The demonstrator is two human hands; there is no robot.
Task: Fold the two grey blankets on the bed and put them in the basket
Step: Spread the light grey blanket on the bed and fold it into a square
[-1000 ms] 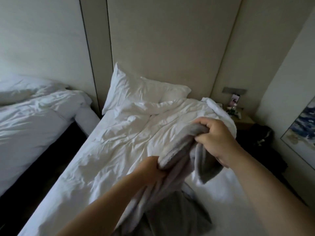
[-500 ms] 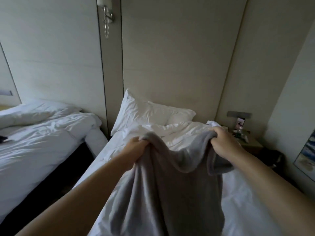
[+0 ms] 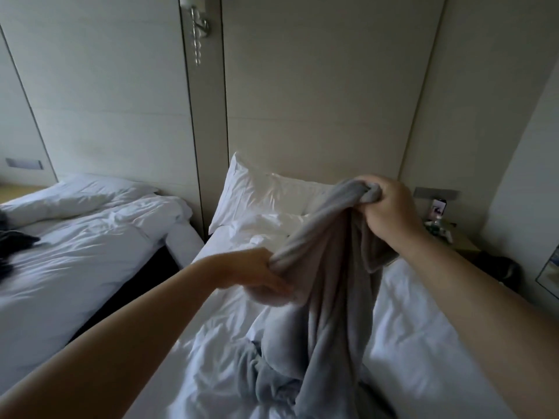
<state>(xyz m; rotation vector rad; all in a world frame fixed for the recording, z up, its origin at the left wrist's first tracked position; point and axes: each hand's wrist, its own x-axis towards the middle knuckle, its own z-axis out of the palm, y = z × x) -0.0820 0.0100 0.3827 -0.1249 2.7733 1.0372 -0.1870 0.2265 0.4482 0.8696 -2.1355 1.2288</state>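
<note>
Bedding in white covers a second bed (image 3: 90,237) at the left of the frame, with a dark cloth (image 3: 15,243) on it at the left edge. A wall lamp (image 3: 198,25) hangs at the upper middle, on the panel between the two beds. Below it a pillow (image 3: 257,195) leans against the headboard of the near bed (image 3: 408,343).

The left grip (image 3: 251,270), at centre frame, grasps a fold of the grey blanket (image 3: 326,267), its fingers blurred. The blanket slopes up from there to the right grip (image 3: 390,213), which is clenched round a bunched corner, higher in the frame than the left. From both grips the cloth hangs in long folds down to the near bed. At lower centre a bluer grey heap (image 3: 266,379) lies on the sheet, touching the hanging cloth; I cannot tell whether it is a separate blanket.

At the right stands a nightstand (image 3: 462,246) with a phone (image 3: 438,208) propped on it, then a dark bag (image 3: 502,267) on the floor.
</note>
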